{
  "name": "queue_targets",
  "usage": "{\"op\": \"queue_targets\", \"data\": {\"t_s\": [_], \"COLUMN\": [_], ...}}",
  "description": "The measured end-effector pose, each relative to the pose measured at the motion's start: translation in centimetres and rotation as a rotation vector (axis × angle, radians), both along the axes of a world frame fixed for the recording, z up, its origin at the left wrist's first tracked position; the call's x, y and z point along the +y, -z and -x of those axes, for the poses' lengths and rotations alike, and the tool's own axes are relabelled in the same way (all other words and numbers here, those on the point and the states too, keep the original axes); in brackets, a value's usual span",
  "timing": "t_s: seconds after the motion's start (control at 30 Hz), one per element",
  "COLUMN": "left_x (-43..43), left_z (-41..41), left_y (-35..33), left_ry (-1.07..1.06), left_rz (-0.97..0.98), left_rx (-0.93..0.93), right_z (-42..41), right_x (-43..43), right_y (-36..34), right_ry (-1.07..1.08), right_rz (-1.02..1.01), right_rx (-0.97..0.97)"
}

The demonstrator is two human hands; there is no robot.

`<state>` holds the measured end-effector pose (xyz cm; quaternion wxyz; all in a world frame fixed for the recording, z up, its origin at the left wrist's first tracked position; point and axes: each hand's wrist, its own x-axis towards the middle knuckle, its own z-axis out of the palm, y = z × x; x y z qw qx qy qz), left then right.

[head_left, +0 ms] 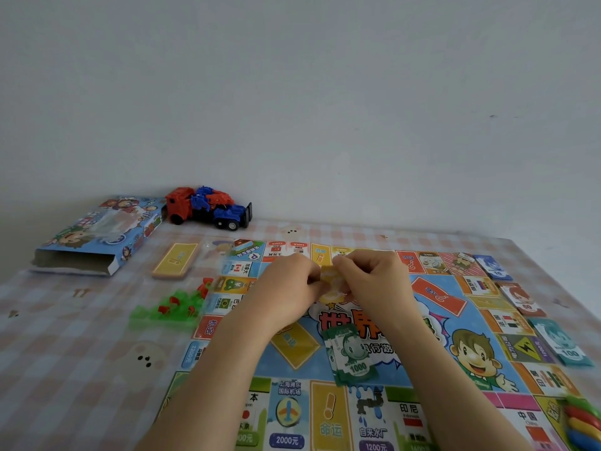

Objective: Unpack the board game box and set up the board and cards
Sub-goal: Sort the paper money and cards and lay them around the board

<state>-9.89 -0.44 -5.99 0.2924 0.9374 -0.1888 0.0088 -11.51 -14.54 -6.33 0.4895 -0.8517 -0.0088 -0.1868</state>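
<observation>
The colourful game board (439,320) lies unfolded on the table. Above its middle, my left hand (286,288) and my right hand (374,281) together pinch a small stack of yellow play money (333,284). A pile of green 1000 notes (351,356) lies on the board just below my hands. The opened game box (97,236) lies at the far left. A yellow card deck (175,260) sits left of the board. Further note stacks lie along the board's right edge: blue (494,266), red (523,299), teal (562,343).
Green and red plastic houses (172,307) are heaped left of the board. A red and blue toy truck (208,208) stands by the wall behind the box. Coloured player pawns (582,421) lie at the lower right. A checked cloth (65,353) covers the table.
</observation>
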Motion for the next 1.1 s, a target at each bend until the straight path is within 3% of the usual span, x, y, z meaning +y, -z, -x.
{"op": "queue_targets", "data": {"t_s": [0.3, 0.53, 0.73, 1.1], "left_x": [0.1, 0.5, -0.4, -8.3], "left_z": [0.2, -0.1, 0.8, 4.4], "left_y": [-0.2, -1.2, -2.5, -5.0], "left_ry": [0.007, -0.019, 0.049, 0.222], "left_rz": [0.027, 0.327, 0.513, 0.391], "left_rx": [0.024, 0.082, 0.194, 0.22], "right_z": [0.3, 0.5, 2.6, 8.6], "right_x": [-0.1, -1.4, -2.7, -9.7], "right_y": [-0.4, -1.6, -3.0, -4.8], "right_ry": [-0.021, -0.041, -0.068, 0.151], "right_rz": [-0.072, -0.303, -0.224, -0.317], "right_rx": [0.02, 0.0, 0.034, 0.032]}}
